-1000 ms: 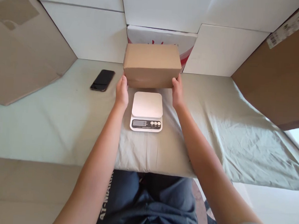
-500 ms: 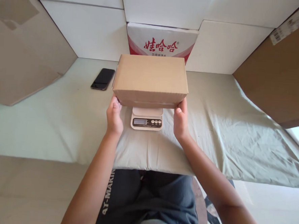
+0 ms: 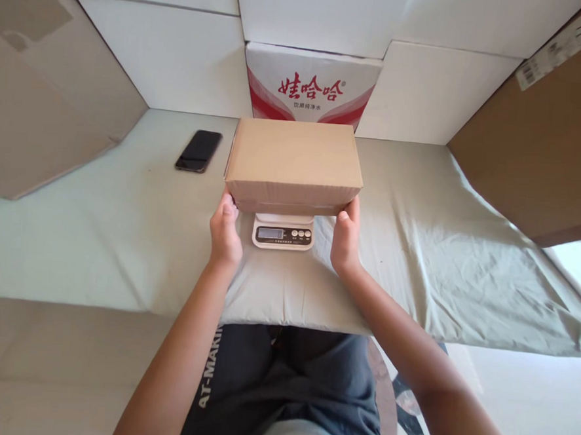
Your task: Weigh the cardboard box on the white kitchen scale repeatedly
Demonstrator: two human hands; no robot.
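A plain brown cardboard box [image 3: 294,162] rests flat over a small white digital scale [image 3: 283,232], hiding the scale's platform; only the display and buttons show in front. My left hand [image 3: 225,234] grips the box's near left bottom corner, fingers curled under the edge. At the near right bottom corner my right hand [image 3: 345,239] holds the box the same way. Whether the box's weight is fully on the scale I cannot tell.
A black phone [image 3: 199,151] lies on the pale green cloth [image 3: 440,253] to the left of the box. A white carton with red print [image 3: 311,87] stands behind it. Large brown cartons [image 3: 536,134] flank the right and left [image 3: 42,97] sides. White panels form the back wall.
The box came from the back of the table toward me, over the scale, then sank lower onto it. Both hands stayed on its near corners throughout.
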